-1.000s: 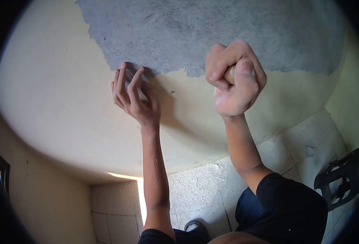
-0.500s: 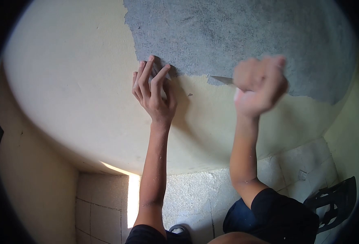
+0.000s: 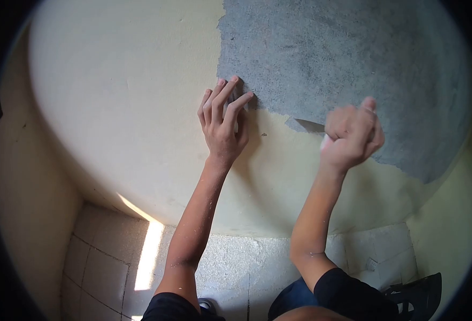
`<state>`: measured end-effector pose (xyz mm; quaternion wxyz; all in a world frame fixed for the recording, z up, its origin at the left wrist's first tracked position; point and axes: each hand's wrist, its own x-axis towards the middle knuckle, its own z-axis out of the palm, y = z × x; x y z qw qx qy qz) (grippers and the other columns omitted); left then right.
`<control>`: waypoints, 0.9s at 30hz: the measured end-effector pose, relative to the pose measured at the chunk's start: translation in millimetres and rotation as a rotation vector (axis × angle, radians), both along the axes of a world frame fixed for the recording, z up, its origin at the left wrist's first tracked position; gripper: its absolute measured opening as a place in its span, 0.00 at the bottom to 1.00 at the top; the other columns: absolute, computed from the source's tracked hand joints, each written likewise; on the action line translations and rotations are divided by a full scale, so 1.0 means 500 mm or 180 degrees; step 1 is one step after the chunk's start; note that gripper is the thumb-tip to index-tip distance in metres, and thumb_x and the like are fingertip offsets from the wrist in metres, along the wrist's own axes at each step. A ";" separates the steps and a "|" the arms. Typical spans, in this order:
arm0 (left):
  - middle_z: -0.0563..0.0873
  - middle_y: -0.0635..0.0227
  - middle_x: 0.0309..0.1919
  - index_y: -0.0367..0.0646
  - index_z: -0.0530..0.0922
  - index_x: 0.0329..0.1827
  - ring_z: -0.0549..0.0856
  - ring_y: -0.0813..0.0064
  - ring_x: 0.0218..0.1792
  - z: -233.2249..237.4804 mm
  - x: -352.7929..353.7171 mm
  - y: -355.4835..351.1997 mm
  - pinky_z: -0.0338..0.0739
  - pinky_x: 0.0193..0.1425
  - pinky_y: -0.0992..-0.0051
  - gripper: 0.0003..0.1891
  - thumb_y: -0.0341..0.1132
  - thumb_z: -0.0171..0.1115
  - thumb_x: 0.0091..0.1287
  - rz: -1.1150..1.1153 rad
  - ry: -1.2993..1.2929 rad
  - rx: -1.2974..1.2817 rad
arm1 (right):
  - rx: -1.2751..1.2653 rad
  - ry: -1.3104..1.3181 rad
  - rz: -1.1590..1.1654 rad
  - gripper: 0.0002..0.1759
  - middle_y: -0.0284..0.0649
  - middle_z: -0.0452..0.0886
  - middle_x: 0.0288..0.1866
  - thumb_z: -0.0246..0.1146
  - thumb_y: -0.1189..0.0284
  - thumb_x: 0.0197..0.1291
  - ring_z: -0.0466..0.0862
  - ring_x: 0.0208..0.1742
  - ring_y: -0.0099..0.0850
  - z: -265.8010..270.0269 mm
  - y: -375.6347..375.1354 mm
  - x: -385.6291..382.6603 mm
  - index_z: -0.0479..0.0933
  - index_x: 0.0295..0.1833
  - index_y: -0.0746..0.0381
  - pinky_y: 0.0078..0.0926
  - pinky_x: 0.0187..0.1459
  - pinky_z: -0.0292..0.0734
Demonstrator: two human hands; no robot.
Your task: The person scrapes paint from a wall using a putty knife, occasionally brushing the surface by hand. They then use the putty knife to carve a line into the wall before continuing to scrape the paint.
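The right hand [image 3: 352, 136] is wrapped tight around a blade tool [image 3: 310, 126] pointing left.
It runs left to right by the near edge of the gray patch [image 3: 321, 53]. The left hand [image 3: 225, 117] touches the wall [image 3: 113, 107]; I can't tell its grip. Tiled floor [image 3: 105, 267] and black chair [image 3: 427, 293] are near.

Bright sunlight streak [image 3: 149, 255], slightly blurry right hand [image 3: 353, 134], dark edges

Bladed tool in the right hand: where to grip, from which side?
Probably the end inside the right hand, approached from the right of the view. The exposed blade tapers to a point leftward, likely a poor hold. The gripped end's shape is hidden.
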<state>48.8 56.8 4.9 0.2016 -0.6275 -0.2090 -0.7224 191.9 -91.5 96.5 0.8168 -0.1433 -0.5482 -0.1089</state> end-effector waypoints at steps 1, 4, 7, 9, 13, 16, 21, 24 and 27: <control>0.80 0.69 0.74 0.57 0.85 0.60 0.73 0.63 0.79 0.000 0.000 -0.006 0.61 0.85 0.53 0.28 0.17 0.63 0.60 -0.0044 -0.0001 -0.0009 | 0.0185 0.0042 0.0133 0.25 0.27 0.56 0.10 0.48 0.75 0.73 0.48 0.13 0.17 0.009 -0.032 -0.002 0.53 0.18 0.54 0.25 0.18 0.42; 0.81 0.67 0.73 0.56 0.86 0.59 0.73 0.61 0.78 -0.001 -0.002 -0.011 0.63 0.84 0.52 0.28 0.16 0.63 0.58 -0.0073 -0.0058 -0.0035 | 0.0633 0.0358 0.0605 0.24 0.27 0.50 0.11 0.47 0.74 0.73 0.44 0.14 0.16 0.050 -0.108 -0.040 0.51 0.20 0.53 0.22 0.17 0.38; 0.81 0.67 0.73 0.56 0.86 0.59 0.74 0.60 0.78 0.001 0.000 -0.012 0.63 0.83 0.52 0.28 0.17 0.63 0.57 -0.0085 -0.0070 -0.0007 | 0.0540 -0.0125 0.0128 0.27 0.26 0.52 0.11 0.49 0.70 0.77 0.49 0.12 0.16 0.052 -0.054 -0.025 0.53 0.20 0.53 0.22 0.17 0.41; 0.81 0.67 0.73 0.55 0.86 0.59 0.75 0.60 0.77 0.003 -0.001 -0.015 0.63 0.83 0.52 0.28 0.17 0.63 0.57 -0.0075 -0.0052 -0.0008 | -0.0312 -0.0347 -0.0179 0.30 0.25 0.58 0.10 0.54 0.70 0.77 0.54 0.12 0.15 0.012 0.047 -0.036 0.52 0.18 0.54 0.22 0.18 0.47; 0.80 0.66 0.74 0.55 0.86 0.59 0.75 0.59 0.77 -0.001 -0.004 -0.015 0.63 0.83 0.52 0.27 0.17 0.63 0.58 -0.0089 -0.0038 -0.0006 | 0.0018 -0.0112 0.0309 0.30 0.27 0.53 0.09 0.51 0.71 0.76 0.47 0.12 0.17 0.011 -0.019 -0.020 0.50 0.18 0.53 0.22 0.17 0.43; 0.80 0.66 0.74 0.54 0.86 0.59 0.75 0.59 0.77 0.002 -0.005 -0.013 0.63 0.83 0.52 0.27 0.17 0.63 0.58 -0.0096 -0.0051 0.0003 | 0.0538 -0.0004 0.0897 0.27 0.27 0.54 0.10 0.49 0.72 0.78 0.49 0.12 0.17 0.043 -0.103 -0.036 0.53 0.20 0.54 0.22 0.17 0.43; 0.80 0.67 0.73 0.55 0.85 0.60 0.74 0.60 0.78 0.005 -0.003 -0.023 0.62 0.84 0.51 0.28 0.17 0.63 0.58 -0.0091 -0.0040 -0.0031 | -0.0385 -0.0393 0.0130 0.28 0.27 0.57 0.11 0.52 0.73 0.76 0.53 0.13 0.16 0.020 0.040 -0.027 0.55 0.18 0.56 0.23 0.19 0.45; 0.80 0.67 0.74 0.55 0.85 0.60 0.73 0.60 0.78 0.002 -0.001 -0.014 0.62 0.84 0.51 0.28 0.17 0.63 0.58 -0.0090 -0.0043 -0.0017 | 0.0027 -0.0256 0.0233 0.30 0.26 0.53 0.10 0.51 0.71 0.77 0.50 0.12 0.17 0.007 -0.007 0.000 0.52 0.18 0.54 0.24 0.18 0.43; 0.80 0.66 0.73 0.54 0.85 0.59 0.74 0.60 0.78 0.005 -0.005 -0.012 0.62 0.83 0.52 0.27 0.17 0.64 0.58 -0.0074 -0.0057 0.0009 | 0.0415 0.0089 0.0649 0.29 0.26 0.49 0.11 0.50 0.70 0.78 0.46 0.13 0.16 0.030 -0.094 -0.033 0.50 0.19 0.53 0.24 0.18 0.40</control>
